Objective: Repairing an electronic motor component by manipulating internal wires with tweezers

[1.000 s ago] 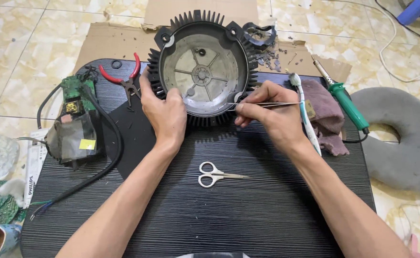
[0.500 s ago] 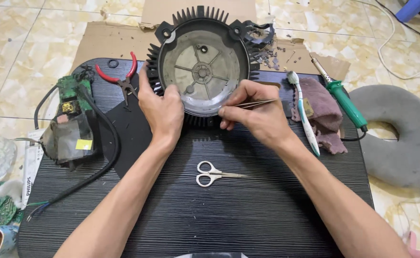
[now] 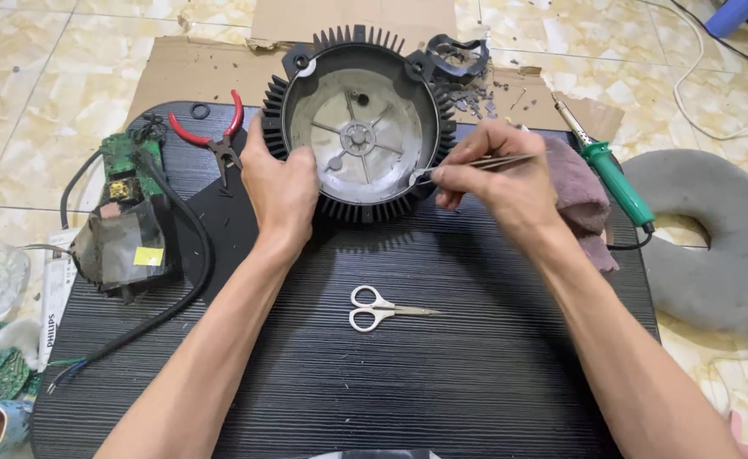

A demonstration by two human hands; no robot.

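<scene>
A round black finned metal housing (image 3: 361, 127) with a grey dished inside lies on a black ribbed board (image 3: 442, 374). My left hand (image 3: 280, 183) grips its left rim, thumb over the edge. My right hand (image 3: 497, 174) pinches thin metal tweezers (image 3: 467, 166) whose tips touch the housing's inner right rim. Small white-handled scissors (image 3: 378, 308) lie on the board between my forearms.
Red-handled pliers (image 3: 217, 136) lie left of the housing. A green circuit board with black cable (image 3: 127, 221) sits at the left. A green-handled soldering iron (image 3: 612, 178) and a mauve cloth (image 3: 578, 200) lie right. A grey ring cushion (image 3: 722, 246) rests on the tiled floor.
My right hand has shifted a little to the right along the rim with the tweezers. The left hand keeps its hold on the housing.
</scene>
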